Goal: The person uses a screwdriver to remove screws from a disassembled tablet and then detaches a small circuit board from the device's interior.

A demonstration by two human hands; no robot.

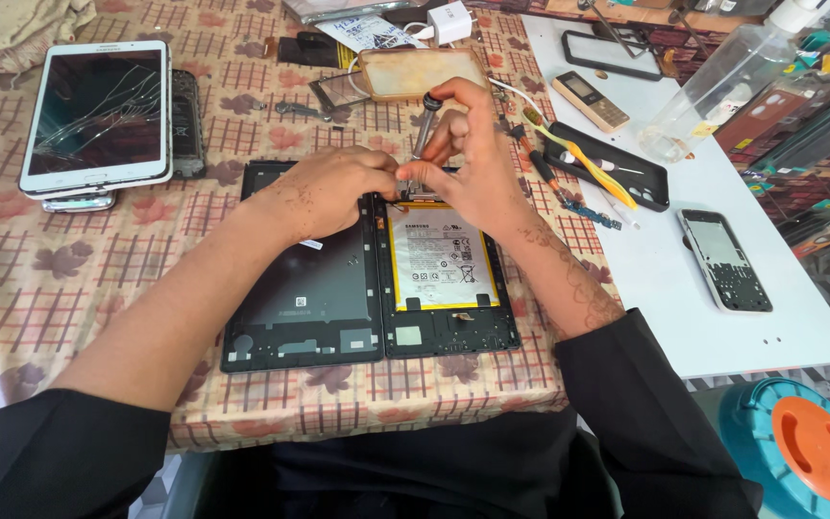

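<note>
The opened tablet could be gouged above its battery if the screwdriver, pinched by right hand fingers, slips while left hand fingertips pinch the frame.

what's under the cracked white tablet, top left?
Under the cracked white tablet, a silver device edge pokes out at the bottom and a dark phone-like slab shows along its right side. How far they extend beneath is covered.

cracked tablet far left, clutter behind, near cloth open
</note>
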